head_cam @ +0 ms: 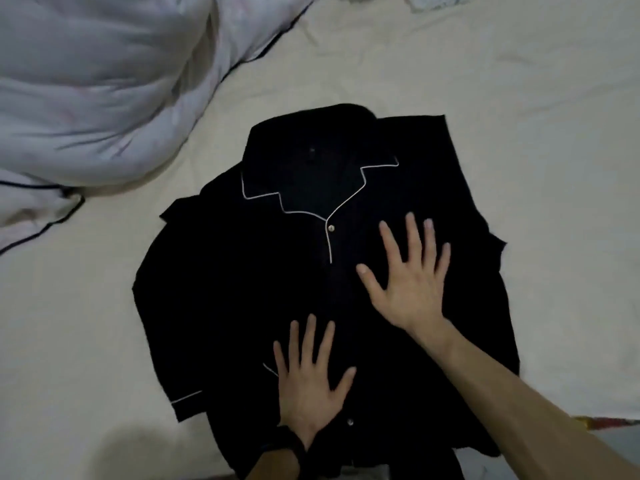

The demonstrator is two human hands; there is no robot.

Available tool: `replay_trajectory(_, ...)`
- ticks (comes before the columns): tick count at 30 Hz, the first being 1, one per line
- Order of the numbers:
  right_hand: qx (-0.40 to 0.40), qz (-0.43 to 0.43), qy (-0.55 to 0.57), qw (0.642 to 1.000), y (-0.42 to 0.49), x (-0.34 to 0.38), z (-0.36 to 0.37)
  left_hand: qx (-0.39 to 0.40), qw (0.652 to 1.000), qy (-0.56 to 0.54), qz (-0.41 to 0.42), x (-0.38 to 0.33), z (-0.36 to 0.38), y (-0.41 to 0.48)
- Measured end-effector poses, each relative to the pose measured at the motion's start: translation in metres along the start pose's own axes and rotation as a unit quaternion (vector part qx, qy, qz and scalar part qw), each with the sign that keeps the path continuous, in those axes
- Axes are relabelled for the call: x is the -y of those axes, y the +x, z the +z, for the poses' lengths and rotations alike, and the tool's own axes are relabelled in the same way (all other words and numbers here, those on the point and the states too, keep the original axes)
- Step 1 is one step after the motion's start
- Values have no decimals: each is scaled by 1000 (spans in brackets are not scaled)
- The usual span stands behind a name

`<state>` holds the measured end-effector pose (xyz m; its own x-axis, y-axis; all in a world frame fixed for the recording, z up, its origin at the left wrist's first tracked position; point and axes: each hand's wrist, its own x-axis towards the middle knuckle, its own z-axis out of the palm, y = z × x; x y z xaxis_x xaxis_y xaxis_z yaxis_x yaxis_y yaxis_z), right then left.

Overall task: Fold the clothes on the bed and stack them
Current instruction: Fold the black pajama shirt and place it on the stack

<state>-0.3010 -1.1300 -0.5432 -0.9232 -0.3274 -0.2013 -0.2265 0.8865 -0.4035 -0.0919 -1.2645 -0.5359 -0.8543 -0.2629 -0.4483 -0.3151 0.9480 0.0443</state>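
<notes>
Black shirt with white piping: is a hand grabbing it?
No, the left hand and right hand lie flat on the black shirt, fingers spread.

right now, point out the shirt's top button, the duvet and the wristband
top button (331, 228), head view, its centre
duvet (104, 84), head view, a smooth fold
wristband (288, 441), head view, its upper side
</notes>
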Motion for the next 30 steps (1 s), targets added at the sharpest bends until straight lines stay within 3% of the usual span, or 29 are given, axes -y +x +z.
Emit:
replay_trajectory(3,86,-4,-97,992,6,-21,30,8,1000,16,3,16,12,-14)
replay_trajectory(7,89,30,-136,986,5,-17,43,6,998,-57,19,31,9,-16)
replay_trajectory(10,61,49,-115,990,-14,13,38,-65,990,-121,10,50,-4,-22)
replay_trajectory(12,59,33,-85,994,-38,48,39,-146,969,-185,-76,76,-15,-28)
replay_trajectory(15,65,-10,-39,997,-87,115,55,-217,880,-284,-312,137,-25,-44)
replay_trajectory(17,66,-47,-18,997,-116,163,71,-181,798,-383,-429,188,-21,-56)
replay_trajectory(19,70,-71,-4,995,-136,206,88,-84,727,-524,-437,230,-16,-63)
replay_trajectory(20,77,-73,0,994,-143,224,96,-25,720,-559,-410,244,-15,-66)
replay_trajectory(22,89,-69,4,994,-147,254,110,60,763,-547,-339,267,-17,-64)
replay_trajectory(24,100,-63,-9,993,-140,273,118,52,804,-515,-291,289,-32,-58)
replay_trajectory(28,176,0,-57,983,-122,277,124,-148,896,-350,-229,364,-92,-46)
replay_trajectory(30,218,31,-94,971,-120,271,124,-278,917,-233,-167,415,-127,-43)
